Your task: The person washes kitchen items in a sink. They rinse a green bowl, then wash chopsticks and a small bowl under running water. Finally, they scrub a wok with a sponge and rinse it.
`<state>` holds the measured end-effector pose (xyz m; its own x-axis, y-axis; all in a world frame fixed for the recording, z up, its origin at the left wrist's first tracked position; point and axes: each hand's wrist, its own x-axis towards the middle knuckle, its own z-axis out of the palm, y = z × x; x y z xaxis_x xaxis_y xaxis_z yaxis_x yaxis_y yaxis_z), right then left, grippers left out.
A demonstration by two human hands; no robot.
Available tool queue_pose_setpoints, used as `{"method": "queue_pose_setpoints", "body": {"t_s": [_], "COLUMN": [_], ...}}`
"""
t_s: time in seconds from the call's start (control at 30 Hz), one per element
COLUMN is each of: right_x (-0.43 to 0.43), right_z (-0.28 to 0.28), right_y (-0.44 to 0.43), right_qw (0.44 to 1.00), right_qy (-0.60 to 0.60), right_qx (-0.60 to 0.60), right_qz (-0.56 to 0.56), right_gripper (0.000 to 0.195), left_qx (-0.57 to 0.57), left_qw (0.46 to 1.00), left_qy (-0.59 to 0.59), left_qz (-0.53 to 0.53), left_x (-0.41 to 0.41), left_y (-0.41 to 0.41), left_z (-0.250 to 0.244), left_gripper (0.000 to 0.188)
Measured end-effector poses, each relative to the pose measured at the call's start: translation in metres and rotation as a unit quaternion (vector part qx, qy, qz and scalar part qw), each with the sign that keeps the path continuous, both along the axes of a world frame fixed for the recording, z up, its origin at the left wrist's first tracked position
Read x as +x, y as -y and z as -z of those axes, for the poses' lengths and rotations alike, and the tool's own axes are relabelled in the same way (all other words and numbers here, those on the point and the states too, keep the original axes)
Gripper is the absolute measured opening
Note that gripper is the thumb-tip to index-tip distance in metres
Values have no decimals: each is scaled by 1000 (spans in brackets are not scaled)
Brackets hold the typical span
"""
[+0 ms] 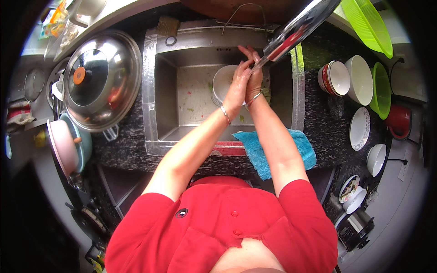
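Both hands are pressed together over the stainless steel sink point(191, 92), under water running from the shiny metal faucet point(286, 37). My left hand point(240, 85) lies against my right hand point(254, 76), its fingers reaching across it. The right fingers stretch upward and apart; no object shows in either hand, though the surfaces between the palms are hidden. Below them a white bowl point(222, 80) sits in the basin, partly covered by the left hand. Green and red food scraps are scattered on the sink floor. A bracelet circles each wrist.
A blue cloth point(252, 148) drapes over the sink's front edge. Left of the basin leans a large domed pan lid point(124, 82), near a pink basin point(62, 146). Stacked bowls point(339, 78), a white plate point(360, 129) and a green colander point(370, 25) stand along the right.
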<state>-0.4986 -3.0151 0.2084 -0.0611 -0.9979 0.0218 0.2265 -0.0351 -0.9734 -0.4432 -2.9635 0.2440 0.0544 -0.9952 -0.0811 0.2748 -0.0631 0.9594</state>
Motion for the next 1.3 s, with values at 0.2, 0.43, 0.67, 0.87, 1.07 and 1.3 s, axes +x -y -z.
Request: {"method": "queue_pose_setpoints", "body": {"t_s": [0.2,0.43,0.67,0.87,1.07,1.3], "right_x": [26,36,11,18,28,3], "right_z": [-14,-56,-6,2,-38,88], "right_y": [-31,-51,-15,-21,-71,-14], "right_qw": [996,993,999,995,995,961], "right_qy": [68,59,-32,33,81,185], "right_qx": [34,97,24,13,61,197], "right_qz": [43,28,22,93,-10,-66], "right_gripper": [49,53,38,40,49,54], "left_qx": [10,55,31,15,27,139], "left_qw": [998,994,997,996,992,962], "left_qy": [-29,-77,-66,-60,-121,-225], "left_qz": [47,50,-37,58,14,-73], "left_x": [26,25,6,12,24,4], "left_y": [26,19,-1,8,10,-6], "left_z": [19,12,5,7,17,71], "left_gripper": [42,42,42,46,63,53]}}
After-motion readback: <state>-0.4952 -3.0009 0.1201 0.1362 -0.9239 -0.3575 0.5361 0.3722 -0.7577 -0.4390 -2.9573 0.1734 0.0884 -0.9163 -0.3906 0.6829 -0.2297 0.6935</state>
